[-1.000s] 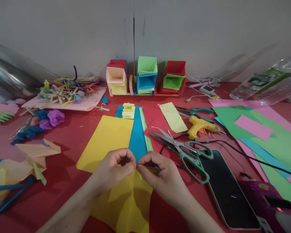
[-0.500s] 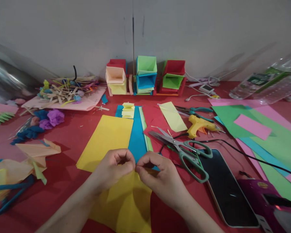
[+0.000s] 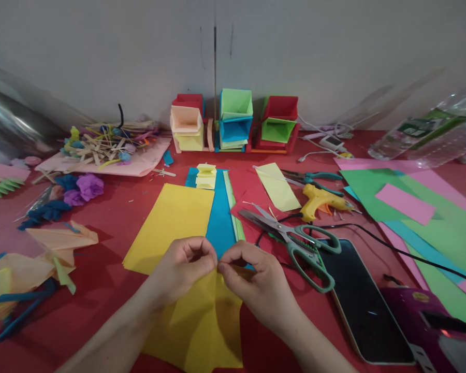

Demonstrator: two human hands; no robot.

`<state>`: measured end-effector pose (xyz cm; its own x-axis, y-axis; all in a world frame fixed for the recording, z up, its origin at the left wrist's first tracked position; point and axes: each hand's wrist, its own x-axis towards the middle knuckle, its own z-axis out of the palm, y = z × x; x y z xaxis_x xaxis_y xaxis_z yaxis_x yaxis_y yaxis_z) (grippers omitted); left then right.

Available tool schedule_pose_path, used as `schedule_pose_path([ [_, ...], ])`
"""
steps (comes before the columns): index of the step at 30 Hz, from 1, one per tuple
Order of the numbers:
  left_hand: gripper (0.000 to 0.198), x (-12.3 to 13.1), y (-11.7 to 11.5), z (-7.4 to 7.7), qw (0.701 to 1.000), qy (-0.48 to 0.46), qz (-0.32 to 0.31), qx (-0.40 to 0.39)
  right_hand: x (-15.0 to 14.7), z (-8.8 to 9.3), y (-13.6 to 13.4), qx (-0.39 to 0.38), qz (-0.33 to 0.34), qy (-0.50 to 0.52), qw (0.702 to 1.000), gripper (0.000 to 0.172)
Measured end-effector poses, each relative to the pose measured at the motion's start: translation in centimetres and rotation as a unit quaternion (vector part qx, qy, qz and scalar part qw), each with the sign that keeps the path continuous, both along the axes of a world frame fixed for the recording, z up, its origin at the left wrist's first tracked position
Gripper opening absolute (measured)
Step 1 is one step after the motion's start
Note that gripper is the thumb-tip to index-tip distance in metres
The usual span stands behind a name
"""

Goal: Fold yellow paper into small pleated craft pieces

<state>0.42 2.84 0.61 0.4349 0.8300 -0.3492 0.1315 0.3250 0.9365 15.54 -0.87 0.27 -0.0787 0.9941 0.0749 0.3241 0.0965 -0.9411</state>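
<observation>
Low in the middle of the view, a sheet of yellow paper (image 3: 194,331) hangs or lies below my hands, with creases and shadows on it. My left hand (image 3: 186,267) is closed in a pinch of thumb and forefinger at the sheet's upper edge. Beside it, nearly touching, my right hand (image 3: 252,272) pinches the same edge; the fingers hide the exact spot held. Just beyond lie a stack of yellow sheets (image 3: 174,220), blue paper (image 3: 219,217) and a small pleated pale-yellow piece (image 3: 205,176). Green-handled scissors (image 3: 291,241) rest open to the right.
A phone (image 3: 367,300) lies right of my right arm, near a yellow glue gun (image 3: 324,202) and pliers (image 3: 322,181). Folded paper boxes (image 3: 235,124) stand along the wall. Coloured sheets (image 3: 442,243) spread at right; crumpled peach paper (image 3: 62,241) and purple paper flowers (image 3: 87,187) are at left.
Both hands keep their pinch at almost the same place. The whole view has shifted very slightly; nothing else visibly differs.
</observation>
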Motion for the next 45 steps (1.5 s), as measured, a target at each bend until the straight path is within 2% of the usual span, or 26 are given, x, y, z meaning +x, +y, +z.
schedule_pose_path([
  [5,0.015,-0.4,0.3,0.0,1.0,-0.014,-0.007,-0.006,0.3,-0.1,0.1,-0.034,-0.012,0.029,0.999,0.004],
  [8,0.015,-0.8,0.8,0.0,1.0,-0.002,-0.015,0.006,0.6,-0.2,0.2,-0.071,-0.034,0.038,0.996,0.014],
  [12,0.016,-1.3,1.5,-0.4,0.995,0.066,-0.064,0.036,1.0,-0.9,0.6,-0.073,-0.071,0.019,0.995,0.023],
  [15,0.021,-1.4,1.7,-1.2,0.983,0.139,-0.056,0.104,1.2,-1.6,0.8,-0.049,-0.082,-0.039,0.995,0.033],
  [20,0.018,-1.2,1.8,-2.1,0.927,0.285,-0.022,0.245,1.5,-2.8,1.2,0.01,-0.052,-0.21,0.976,0.03],
  [22,0.02,-1.3,1.6,-2.2,0.885,0.331,-0.054,0.322,1.6,-3.1,1.4,0.041,-0.036,-0.295,0.954,0.032],
  [26,0.034,-2.1,0.8,-2.9,0.773,0.407,-0.154,0.462,1.4,-3.1,1.9,0.073,-0.021,-0.402,0.913,0.034],
  [28,0.042,-2.8,0.6,-3.7,0.732,0.443,-0.173,0.488,1.3,-3.1,2.0,0.08,-0.016,-0.42,0.904,0.033],
  [30,0.046,-3.4,0.6,-4.4,0.706,0.465,-0.198,0.496,1.2,-3.0,2.0,0.083,-0.015,-0.44,0.894,0.032],
  [33,0.05,-3.6,0.9,-4.9,0.683,0.48,-0.222,0.504,1.1,-3.1,2.0,0.084,-0.015,-0.46,0.884,0.03],
  [36,0.053,-3.4,1.0,-4.9,0.672,0.49,-0.226,0.507,1.0,-3.2,2.1,0.083,-0.016,-0.473,0.877,0.028],
  [45,0.054,-3.1,0.9,-5.3,0.673,0.489,-0.213,0.512,0.8,-3.4,2.1,0.083,-0.023,-0.492,0.866,0.033],
])
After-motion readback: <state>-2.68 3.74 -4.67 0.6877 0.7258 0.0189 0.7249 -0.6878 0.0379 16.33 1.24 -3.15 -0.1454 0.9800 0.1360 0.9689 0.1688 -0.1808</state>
